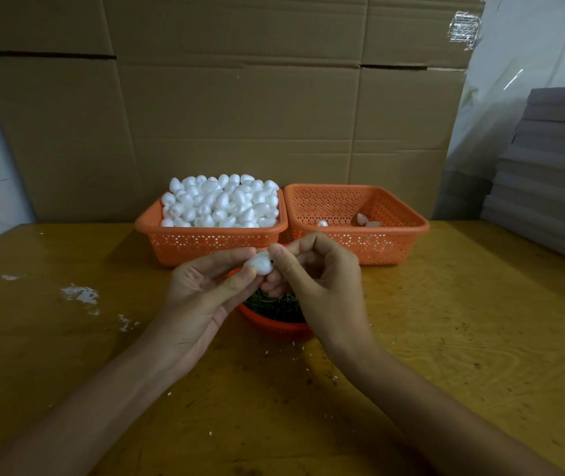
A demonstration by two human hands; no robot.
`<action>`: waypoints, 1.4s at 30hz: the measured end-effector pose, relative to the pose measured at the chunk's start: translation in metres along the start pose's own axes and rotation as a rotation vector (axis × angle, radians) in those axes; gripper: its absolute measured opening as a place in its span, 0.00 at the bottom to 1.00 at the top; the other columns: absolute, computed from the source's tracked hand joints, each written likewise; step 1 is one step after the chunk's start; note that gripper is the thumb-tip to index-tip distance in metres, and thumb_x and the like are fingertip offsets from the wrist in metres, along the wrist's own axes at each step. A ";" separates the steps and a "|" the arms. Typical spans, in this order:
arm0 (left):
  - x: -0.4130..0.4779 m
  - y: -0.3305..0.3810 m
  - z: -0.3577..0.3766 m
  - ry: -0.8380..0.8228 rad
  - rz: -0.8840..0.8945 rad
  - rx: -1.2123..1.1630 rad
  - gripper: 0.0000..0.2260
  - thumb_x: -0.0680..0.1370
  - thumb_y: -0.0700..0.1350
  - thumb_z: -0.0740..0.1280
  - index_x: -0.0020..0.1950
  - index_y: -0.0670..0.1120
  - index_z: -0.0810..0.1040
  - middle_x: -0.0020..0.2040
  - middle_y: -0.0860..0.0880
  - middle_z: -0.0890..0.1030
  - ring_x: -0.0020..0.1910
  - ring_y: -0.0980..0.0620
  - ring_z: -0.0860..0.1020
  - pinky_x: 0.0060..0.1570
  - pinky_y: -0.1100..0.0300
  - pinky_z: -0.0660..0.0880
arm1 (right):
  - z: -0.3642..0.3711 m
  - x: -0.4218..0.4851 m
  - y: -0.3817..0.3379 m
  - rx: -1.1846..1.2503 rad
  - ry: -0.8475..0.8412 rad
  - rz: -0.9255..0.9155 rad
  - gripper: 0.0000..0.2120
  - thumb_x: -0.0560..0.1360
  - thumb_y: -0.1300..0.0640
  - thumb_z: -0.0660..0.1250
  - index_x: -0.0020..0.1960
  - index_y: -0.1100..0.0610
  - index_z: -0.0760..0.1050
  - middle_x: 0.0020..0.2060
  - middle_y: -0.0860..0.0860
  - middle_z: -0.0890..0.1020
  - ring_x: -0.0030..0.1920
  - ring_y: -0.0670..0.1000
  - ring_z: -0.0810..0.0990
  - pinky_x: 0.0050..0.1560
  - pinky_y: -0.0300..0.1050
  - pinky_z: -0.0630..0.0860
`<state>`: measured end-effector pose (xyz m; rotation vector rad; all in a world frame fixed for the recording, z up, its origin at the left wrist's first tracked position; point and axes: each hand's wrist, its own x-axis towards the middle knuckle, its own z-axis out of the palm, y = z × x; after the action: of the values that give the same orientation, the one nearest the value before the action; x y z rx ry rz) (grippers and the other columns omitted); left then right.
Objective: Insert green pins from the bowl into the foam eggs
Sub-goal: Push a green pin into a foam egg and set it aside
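My left hand [202,290] pinches a white foam egg [259,263] between thumb and fingertips above the small orange bowl [274,324] of green pins [275,304]. My right hand [315,276] meets the egg's right end, thumb and forefinger pinched together there; a dark tip shows at the contact, the pin itself is mostly hidden. Behind, the left orange basket [205,240] is heaped with white foam eggs [221,201]. The right orange basket [394,235] holds three eggs [363,219].
A yellow wooden table [463,321] carries white foam crumbs [80,293] at the left and near the bowl. Cardboard sheets [239,97] stand behind the baskets. A stack of grey boards [555,173] sits at the right edge.
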<state>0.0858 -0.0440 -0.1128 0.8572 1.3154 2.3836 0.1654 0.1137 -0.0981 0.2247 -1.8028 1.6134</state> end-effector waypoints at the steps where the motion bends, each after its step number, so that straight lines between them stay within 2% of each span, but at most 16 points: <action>1: 0.001 0.001 0.000 -0.002 0.006 -0.001 0.12 0.70 0.39 0.78 0.53 0.45 0.89 0.59 0.41 0.86 0.61 0.45 0.85 0.54 0.60 0.83 | 0.000 0.001 -0.001 0.017 -0.006 0.001 0.08 0.80 0.55 0.72 0.49 0.60 0.80 0.38 0.56 0.87 0.38 0.57 0.87 0.41 0.52 0.85; 5: 0.003 0.004 -0.001 -0.001 0.015 0.013 0.16 0.70 0.40 0.79 0.57 0.47 0.88 0.61 0.40 0.86 0.62 0.44 0.84 0.54 0.58 0.83 | -0.005 0.006 -0.005 0.021 -0.046 0.014 0.10 0.81 0.54 0.72 0.52 0.61 0.79 0.39 0.58 0.86 0.39 0.58 0.87 0.42 0.53 0.85; 7: 0.003 0.004 -0.004 0.026 0.006 0.039 0.16 0.70 0.41 0.79 0.57 0.50 0.88 0.62 0.41 0.85 0.64 0.43 0.84 0.56 0.58 0.82 | -0.009 0.009 -0.005 -0.023 -0.100 0.038 0.07 0.80 0.57 0.72 0.52 0.61 0.80 0.40 0.57 0.87 0.40 0.58 0.87 0.44 0.54 0.85; 10: 0.005 0.004 -0.011 0.063 -0.004 0.114 0.15 0.73 0.44 0.80 0.58 0.53 0.87 0.65 0.42 0.84 0.67 0.42 0.81 0.61 0.54 0.81 | -0.011 0.010 -0.002 -0.144 -0.158 0.064 0.03 0.79 0.58 0.74 0.49 0.58 0.84 0.38 0.54 0.88 0.40 0.56 0.88 0.47 0.61 0.85; 14: 0.006 0.006 -0.013 0.076 0.017 0.203 0.22 0.66 0.57 0.84 0.58 0.55 0.87 0.65 0.44 0.84 0.67 0.43 0.81 0.67 0.45 0.78 | -0.007 0.006 0.003 -0.236 -0.198 0.066 0.02 0.76 0.57 0.77 0.48 0.53 0.85 0.36 0.50 0.88 0.38 0.51 0.88 0.47 0.61 0.85; 17: 0.005 0.007 -0.012 0.050 0.042 0.260 0.21 0.68 0.59 0.83 0.58 0.55 0.87 0.63 0.45 0.85 0.67 0.43 0.81 0.70 0.40 0.74 | -0.006 0.007 0.004 -0.232 -0.192 0.082 0.06 0.74 0.57 0.79 0.47 0.54 0.82 0.37 0.50 0.88 0.38 0.50 0.88 0.47 0.61 0.85; 21: 0.005 0.007 -0.010 0.030 0.066 0.258 0.20 0.68 0.58 0.83 0.57 0.53 0.88 0.61 0.44 0.86 0.65 0.42 0.83 0.64 0.46 0.79 | -0.007 0.007 0.005 -0.184 -0.198 0.102 0.15 0.73 0.61 0.79 0.50 0.55 0.73 0.39 0.52 0.89 0.42 0.52 0.89 0.48 0.63 0.85; 24: 0.004 0.009 -0.008 0.022 0.071 0.181 0.22 0.65 0.53 0.86 0.56 0.48 0.88 0.59 0.41 0.87 0.62 0.42 0.85 0.56 0.55 0.83 | -0.006 0.005 0.007 -0.215 -0.206 0.089 0.17 0.73 0.61 0.79 0.51 0.53 0.71 0.40 0.50 0.89 0.43 0.51 0.89 0.49 0.63 0.84; 26: 0.004 0.010 -0.006 0.007 0.088 0.195 0.22 0.64 0.52 0.85 0.55 0.47 0.88 0.57 0.41 0.87 0.60 0.43 0.85 0.54 0.57 0.83 | -0.006 0.004 0.008 -0.228 -0.209 0.073 0.18 0.74 0.62 0.79 0.51 0.54 0.70 0.40 0.49 0.89 0.43 0.50 0.89 0.49 0.61 0.85; 32: 0.004 0.011 -0.005 0.013 0.135 0.248 0.21 0.64 0.53 0.85 0.54 0.48 0.89 0.56 0.42 0.88 0.60 0.43 0.85 0.55 0.57 0.82 | -0.007 0.005 0.007 -0.216 -0.214 0.033 0.18 0.74 0.63 0.78 0.50 0.55 0.68 0.40 0.49 0.88 0.42 0.49 0.89 0.46 0.51 0.86; 38: 0.003 0.010 -0.004 0.022 0.133 0.244 0.21 0.64 0.53 0.85 0.54 0.49 0.89 0.57 0.41 0.87 0.61 0.43 0.85 0.57 0.55 0.82 | -0.007 0.005 0.007 -0.180 -0.219 0.000 0.18 0.75 0.64 0.77 0.49 0.56 0.67 0.40 0.52 0.88 0.42 0.51 0.89 0.45 0.50 0.85; 42: 0.003 0.010 -0.004 0.025 0.149 0.268 0.16 0.67 0.47 0.84 0.53 0.49 0.89 0.56 0.42 0.88 0.60 0.43 0.85 0.56 0.56 0.82 | -0.006 0.005 0.007 -0.167 -0.221 -0.007 0.20 0.75 0.64 0.77 0.48 0.52 0.66 0.39 0.52 0.88 0.41 0.51 0.89 0.43 0.43 0.83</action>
<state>0.0812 -0.0504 -0.1052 1.0337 1.6626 2.3679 0.1603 0.1225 -0.1013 0.3424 -2.0905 1.4702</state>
